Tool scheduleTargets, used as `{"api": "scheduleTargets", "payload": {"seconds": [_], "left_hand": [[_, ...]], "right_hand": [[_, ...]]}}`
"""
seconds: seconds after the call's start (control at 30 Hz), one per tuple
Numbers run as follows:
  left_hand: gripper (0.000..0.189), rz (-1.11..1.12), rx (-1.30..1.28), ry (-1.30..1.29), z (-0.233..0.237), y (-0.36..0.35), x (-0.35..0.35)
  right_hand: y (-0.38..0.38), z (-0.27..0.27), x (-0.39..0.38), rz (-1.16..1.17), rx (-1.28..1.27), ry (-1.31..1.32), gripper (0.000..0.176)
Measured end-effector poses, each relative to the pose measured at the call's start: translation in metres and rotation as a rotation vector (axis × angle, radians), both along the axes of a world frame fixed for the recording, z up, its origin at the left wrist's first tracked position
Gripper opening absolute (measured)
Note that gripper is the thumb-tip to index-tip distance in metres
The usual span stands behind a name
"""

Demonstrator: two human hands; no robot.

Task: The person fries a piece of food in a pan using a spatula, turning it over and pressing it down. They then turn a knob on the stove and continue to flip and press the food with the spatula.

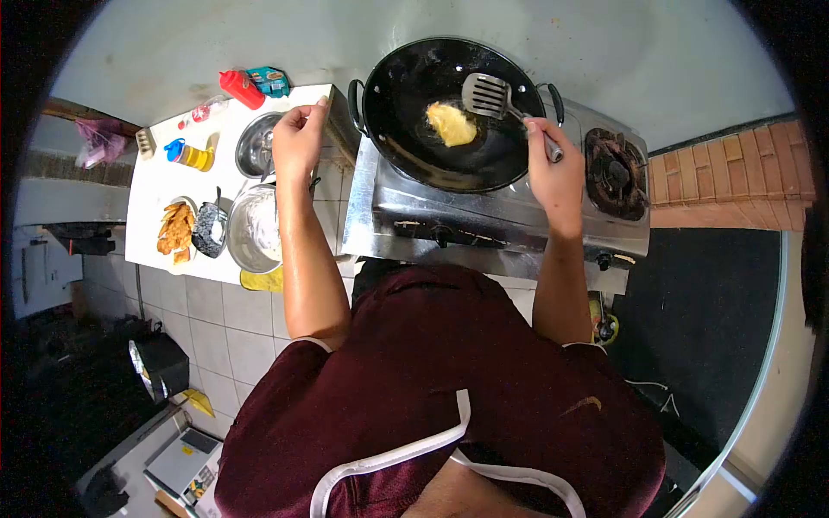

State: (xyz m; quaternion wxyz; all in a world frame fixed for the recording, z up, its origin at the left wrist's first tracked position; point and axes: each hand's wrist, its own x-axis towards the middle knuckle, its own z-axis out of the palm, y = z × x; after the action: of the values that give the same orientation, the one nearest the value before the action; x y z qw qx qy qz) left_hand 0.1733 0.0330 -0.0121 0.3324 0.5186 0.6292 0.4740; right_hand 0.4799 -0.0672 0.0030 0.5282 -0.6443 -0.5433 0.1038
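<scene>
My right hand (554,173) grips the handle of a slotted metal spatula (488,95). The spatula's head is inside a black two-handled wok (406,151), just right of a pale yellow piece of frying food (452,124); a small gap seems to separate them. Left of the wok, my left hand (298,138) hangs in the air with its fingers curled together, and nothing shows in it. Below that hand are a small steel bowl (250,147) and a larger steel bowl (246,226) with white batter or flour on its inside, partly hidden by my left forearm.
The wok sits on a steel gas stove (518,220) with a second burner (616,173) at right. On the white table (142,246) are a plate of fried pieces (177,229), a dark speckled dish (208,230), an oil bottle (192,155) and a red squeeze bottle (243,89).
</scene>
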Motion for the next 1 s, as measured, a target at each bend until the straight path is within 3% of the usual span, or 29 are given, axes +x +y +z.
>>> {"api": "scheduleTargets", "payload": {"seconds": [0.63, 0.77, 0.8, 1.0], "left_hand": [[0.039, -0.017, -0.079, 0.090, 0.000, 0.005, 0.005], [0.038, -0.027, -0.092, 0.063, -0.002, 0.006, 0.008], [0.038, -0.028, -0.097, 0.062, -0.002, 0.007, 0.009], [0.039, -0.032, -0.095, 0.039, -0.004, 0.007, 0.007]], "right_hand": [[0.007, -0.006, -0.004, 0.059, -0.096, -0.025, 0.019], [0.013, -0.018, -0.007, 0.116, 0.038, -0.050, 0.020], [0.008, -0.007, -0.008, 0.103, -0.124, -0.020, 0.020], [0.007, -0.007, -0.007, 0.077, -0.077, -0.077, 0.019]]}}
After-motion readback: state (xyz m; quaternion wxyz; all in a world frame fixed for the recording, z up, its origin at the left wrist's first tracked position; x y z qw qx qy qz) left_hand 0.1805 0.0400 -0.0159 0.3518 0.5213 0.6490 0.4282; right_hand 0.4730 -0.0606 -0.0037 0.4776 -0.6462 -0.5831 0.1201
